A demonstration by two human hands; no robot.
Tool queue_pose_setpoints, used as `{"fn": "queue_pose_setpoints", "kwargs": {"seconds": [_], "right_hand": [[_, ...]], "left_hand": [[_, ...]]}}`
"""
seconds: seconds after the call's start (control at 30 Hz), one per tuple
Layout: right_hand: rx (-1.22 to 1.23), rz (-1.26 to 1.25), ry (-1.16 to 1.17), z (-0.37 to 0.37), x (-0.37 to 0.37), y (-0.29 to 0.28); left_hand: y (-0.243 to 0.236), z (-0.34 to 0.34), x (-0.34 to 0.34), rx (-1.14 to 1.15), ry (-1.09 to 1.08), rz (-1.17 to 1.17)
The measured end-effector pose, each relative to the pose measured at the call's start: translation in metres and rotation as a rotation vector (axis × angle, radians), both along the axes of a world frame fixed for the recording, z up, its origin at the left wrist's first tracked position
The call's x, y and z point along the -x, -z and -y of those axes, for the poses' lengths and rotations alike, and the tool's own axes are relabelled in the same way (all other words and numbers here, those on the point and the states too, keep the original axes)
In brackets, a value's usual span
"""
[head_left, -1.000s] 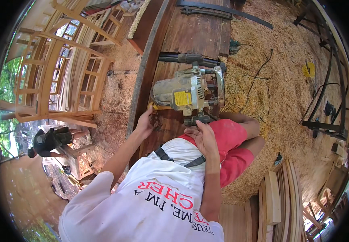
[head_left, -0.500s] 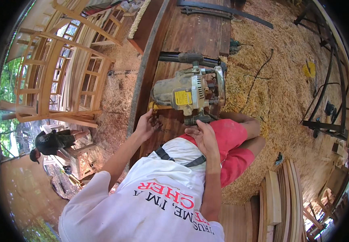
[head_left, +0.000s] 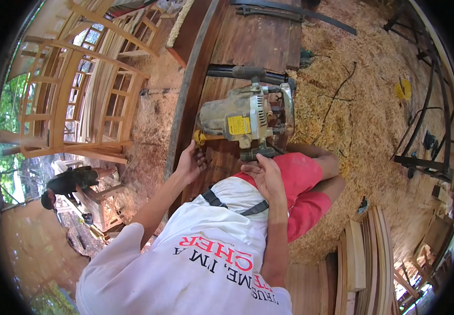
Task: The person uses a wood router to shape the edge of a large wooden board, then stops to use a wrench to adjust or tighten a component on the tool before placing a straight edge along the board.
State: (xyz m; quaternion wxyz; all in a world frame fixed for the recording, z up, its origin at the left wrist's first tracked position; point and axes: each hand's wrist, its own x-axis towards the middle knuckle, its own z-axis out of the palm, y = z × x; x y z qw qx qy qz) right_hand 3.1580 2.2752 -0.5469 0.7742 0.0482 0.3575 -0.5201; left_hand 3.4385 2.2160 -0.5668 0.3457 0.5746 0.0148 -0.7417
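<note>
A router (head_left: 232,116), a power tool with a dusty grey motor body and a yellow label, lies on its side on a dark brown wooden bench (head_left: 245,44). From its lower left sticks a yellow piece (head_left: 200,137) with a rounded end; its exact kind is unclear. My left hand (head_left: 189,164) is just below, a fingertip against that yellow end and the other fingers loosely curled and apart. At the router's dark side handle (head_left: 256,153), my right hand (head_left: 264,176) has one digit touching it. Its other fingers are bent but apart, not wrapped round the handle.
Dark metal bars (head_left: 295,14) lie across the bench's far end. Wood shavings (head_left: 342,126) cover the floor, with a cable (head_left: 337,94) among them. Wooden frames (head_left: 74,89) stand at left, near a bending person (head_left: 72,184). Stacked boards (head_left: 368,257) are at lower right.
The yellow piece's rounded end shows more fully, and my left hand has shifted slightly. The person at left has moved a little. The router stays in place.
</note>
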Motion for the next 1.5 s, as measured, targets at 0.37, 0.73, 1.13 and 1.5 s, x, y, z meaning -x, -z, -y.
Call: {"fn": "queue_pose_setpoints", "kwargs": {"seconds": [0.37,0.73,1.13,1.5], "right_hand": [[0.011,-0.050,-0.032,0.001,0.003,0.004],[0.034,-0.110,-0.043,0.004,-0.001,-0.011],[0.043,-0.110,-0.031,0.004,-0.002,-0.008],[0.027,-0.129,-0.020,0.002,-0.003,-0.010]], "left_hand": [[0.015,0.011,-0.011,0.078,0.049,0.105],[0.009,-0.006,0.016,0.382,-0.225,-0.037],[0.022,-0.002,0.014,0.373,-0.285,-0.128],[0.018,-0.004,0.007,0.145,-0.107,0.071]]}}
